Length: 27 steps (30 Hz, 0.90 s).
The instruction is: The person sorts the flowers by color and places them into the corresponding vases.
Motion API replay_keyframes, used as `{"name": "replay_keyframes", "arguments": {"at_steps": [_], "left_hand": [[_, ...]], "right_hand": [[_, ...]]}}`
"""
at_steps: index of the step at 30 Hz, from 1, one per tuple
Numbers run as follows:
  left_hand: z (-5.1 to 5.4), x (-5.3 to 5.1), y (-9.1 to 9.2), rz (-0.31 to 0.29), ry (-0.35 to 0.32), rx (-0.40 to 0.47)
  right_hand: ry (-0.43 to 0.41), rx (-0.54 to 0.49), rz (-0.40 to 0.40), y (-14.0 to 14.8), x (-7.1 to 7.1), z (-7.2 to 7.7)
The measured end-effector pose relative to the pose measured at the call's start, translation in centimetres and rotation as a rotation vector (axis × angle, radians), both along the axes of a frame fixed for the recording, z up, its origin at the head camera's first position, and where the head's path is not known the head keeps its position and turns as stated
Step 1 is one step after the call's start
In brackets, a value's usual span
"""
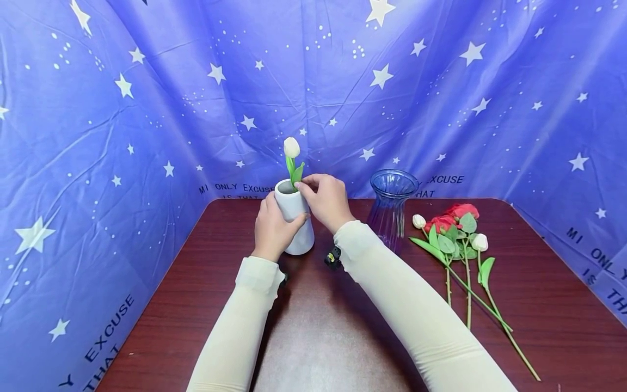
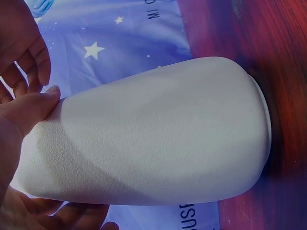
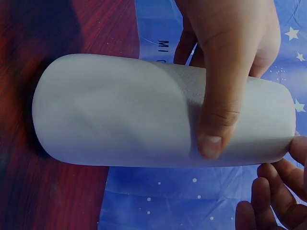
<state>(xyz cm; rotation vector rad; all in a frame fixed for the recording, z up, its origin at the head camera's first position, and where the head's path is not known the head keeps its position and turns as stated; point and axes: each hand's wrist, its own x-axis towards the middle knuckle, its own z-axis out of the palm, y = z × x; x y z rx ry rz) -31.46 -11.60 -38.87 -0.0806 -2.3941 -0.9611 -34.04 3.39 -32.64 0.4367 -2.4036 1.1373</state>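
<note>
A white vase (image 1: 296,228) stands upright on the table, and a white tulip (image 1: 292,148) with green leaves rises from its mouth. My left hand (image 1: 275,228) grips the vase around its upper half; its thumb lies across the front in the right wrist view, where the vase (image 3: 120,112) fills the middle. At the rim, my right hand (image 1: 327,200) pinches the tulip low down by its leaves. The right fingers (image 3: 273,191) show beside the vase's mouth in the right wrist view. The stem's lower part is hidden inside the vase.
Right of the hands stands a clear blue glass vase (image 1: 394,201), partly behind the right sleeve. Farther right lie red roses (image 1: 443,222) and white tulips (image 1: 480,243) with long stems on the dark red wooden table (image 1: 186,305). A blue starry cloth (image 1: 313,81) hangs around the table.
</note>
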Motion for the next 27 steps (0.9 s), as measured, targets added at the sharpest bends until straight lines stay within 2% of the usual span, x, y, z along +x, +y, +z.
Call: {"name": "replay_keyframes", "arguments": {"at_steps": [10, 20, 27], "left_hand": [[0.0, -0.1, 0.1, -0.013, -0.02, 0.001], [0.0, 0.3, -0.1, -0.007, -0.031, -0.001], [-0.2, 0.0, 0.1, -0.061, -0.048, 0.063]], "right_hand": [[-0.025, -0.034, -0.014, 0.1, 0.1, -0.1], [-0.002, 0.039, -0.039, 0.5, 1.0, -0.4], [0.013, 0.013, -0.01, 1.5, 2.0, -0.9]]}}
